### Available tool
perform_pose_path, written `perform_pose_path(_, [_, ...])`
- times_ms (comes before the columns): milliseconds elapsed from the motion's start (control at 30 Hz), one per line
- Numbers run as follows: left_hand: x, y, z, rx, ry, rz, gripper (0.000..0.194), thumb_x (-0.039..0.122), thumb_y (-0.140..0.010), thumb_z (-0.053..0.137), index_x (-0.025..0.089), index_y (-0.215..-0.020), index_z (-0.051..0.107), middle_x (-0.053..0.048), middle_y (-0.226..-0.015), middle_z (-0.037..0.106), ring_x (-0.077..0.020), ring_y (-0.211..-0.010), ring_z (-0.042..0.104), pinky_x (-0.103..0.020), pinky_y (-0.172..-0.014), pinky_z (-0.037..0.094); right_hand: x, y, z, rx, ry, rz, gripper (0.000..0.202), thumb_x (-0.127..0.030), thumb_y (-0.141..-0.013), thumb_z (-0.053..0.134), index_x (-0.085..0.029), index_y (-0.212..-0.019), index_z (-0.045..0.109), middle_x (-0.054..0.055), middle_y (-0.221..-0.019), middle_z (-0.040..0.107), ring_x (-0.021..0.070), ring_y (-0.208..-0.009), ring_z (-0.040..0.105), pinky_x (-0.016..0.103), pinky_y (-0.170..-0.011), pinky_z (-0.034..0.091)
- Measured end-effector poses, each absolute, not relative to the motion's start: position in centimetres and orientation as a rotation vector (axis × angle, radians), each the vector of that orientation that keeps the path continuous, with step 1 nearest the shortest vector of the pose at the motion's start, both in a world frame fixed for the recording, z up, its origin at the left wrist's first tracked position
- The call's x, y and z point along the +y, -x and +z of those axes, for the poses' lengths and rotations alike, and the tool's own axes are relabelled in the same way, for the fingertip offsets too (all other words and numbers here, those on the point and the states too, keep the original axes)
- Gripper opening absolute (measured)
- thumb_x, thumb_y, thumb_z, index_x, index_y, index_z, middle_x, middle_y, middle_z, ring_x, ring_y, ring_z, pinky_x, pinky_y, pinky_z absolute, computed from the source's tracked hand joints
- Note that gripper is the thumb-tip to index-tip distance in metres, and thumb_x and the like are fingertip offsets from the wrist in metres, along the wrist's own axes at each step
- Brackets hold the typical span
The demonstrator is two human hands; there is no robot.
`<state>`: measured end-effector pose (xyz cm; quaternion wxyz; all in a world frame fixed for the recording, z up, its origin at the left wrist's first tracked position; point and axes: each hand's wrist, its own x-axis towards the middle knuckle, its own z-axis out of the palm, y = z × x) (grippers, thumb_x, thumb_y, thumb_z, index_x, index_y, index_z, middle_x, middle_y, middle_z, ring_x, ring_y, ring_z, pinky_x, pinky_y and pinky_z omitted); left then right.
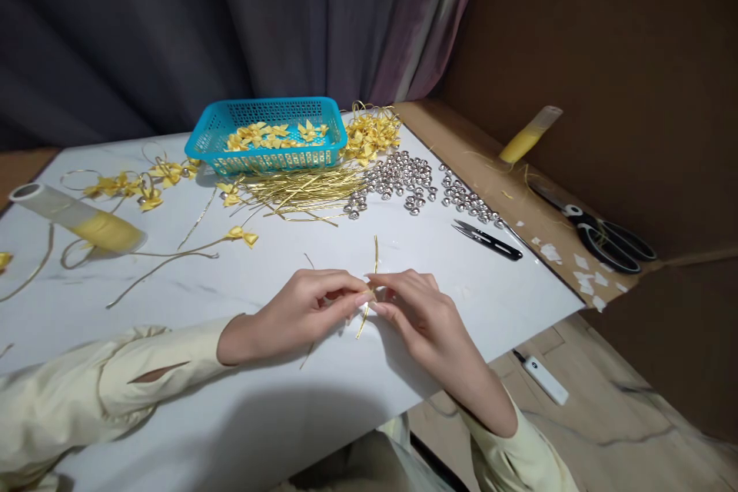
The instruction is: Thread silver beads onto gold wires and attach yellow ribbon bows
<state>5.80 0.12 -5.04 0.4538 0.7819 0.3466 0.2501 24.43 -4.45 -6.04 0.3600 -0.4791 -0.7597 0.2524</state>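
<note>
In the middle of the white tabletop, my left hand (311, 304) and my right hand (423, 315) meet fingertip to fingertip. Both pinch a short gold cord (377, 247), whose ends stick out above and below the fingers. What lies right between the fingertips is mostly hidden. Beyond the hands is a heap of cut gold cords (294, 191), with silver bells (400, 173) piled at its right. A yellow ribbon bow (242, 236) on a long cord lies up and left of my left hand. Black thread snips (489, 239) rest to the right of my right hand.
A blue basket (199, 142) holding yellow bows stands at the back, beside more corded bows (372, 134). Yellow thread cones lie at left (109, 231) and right (522, 142). Large scissors (611, 242) and white scraps (582, 277) lie along the right edge.
</note>
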Motion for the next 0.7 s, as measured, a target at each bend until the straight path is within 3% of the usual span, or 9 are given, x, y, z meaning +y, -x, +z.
perform_pose_path(133, [0.1,-5.8,-5.0,0.869,-1.886,0.553,0.022,0.028,-0.089,0.05,0.014,-0.086,0.066,0.002,-0.064,0.058,-0.0082,-0.053,0.042,-0.019,-0.049,0.033,-4.5,-24.3,-6.1,-1.956,1.206,0.75,0.018,-0.01,-0.09,0.05,-0.02,-0.092,0.065,0.001,-0.078,0.066,0.0152,-0.077,0.056,0.031,-0.074,0.037])
perform_pose_path(333, [0.0,-5.5,-5.2,0.893,-1.904,0.478,0.021,0.03,-0.093,0.044,0.016,-0.089,0.059,0.004,-0.069,0.056,-0.0079,-0.055,0.042,-0.019,-0.052,0.035,-4.7,-23.7,-6.1,-1.943,1.246,0.601,0.018,-0.009,-0.087,0.052,-0.016,-0.078,0.065,-0.002,-0.062,0.058,0.0117,-0.062,0.051,0.03,-0.069,0.032])
perform_pose_path(567, [-0.3,-5.4,-5.7,0.824,-2.118,0.661,0.015,0.016,-0.094,0.041,0.015,-0.091,0.056,0.0,-0.081,0.061,-0.0091,-0.07,0.053,-0.018,-0.067,0.04,-5.0,-23.0,-6.1,-1.938,1.291,0.578,0.021,-0.014,-0.089,0.049,-0.015,-0.072,0.061,-0.002,-0.057,0.054,0.011,-0.057,0.047,0.03,-0.067,0.03])
perform_pose_path(700, [-0.2,-5.4,-5.7,0.873,-2.103,0.694,0.015,0.015,-0.092,0.043,0.015,-0.088,0.057,0.0,-0.078,0.06,-0.009,-0.068,0.053,-0.018,-0.065,0.04,-5.1,-23.2,-5.9,-1.928,1.313,0.601,0.019,-0.015,-0.09,0.05,-0.016,-0.074,0.061,-0.001,-0.061,0.058,0.0117,-0.059,0.05,0.03,-0.068,0.031])
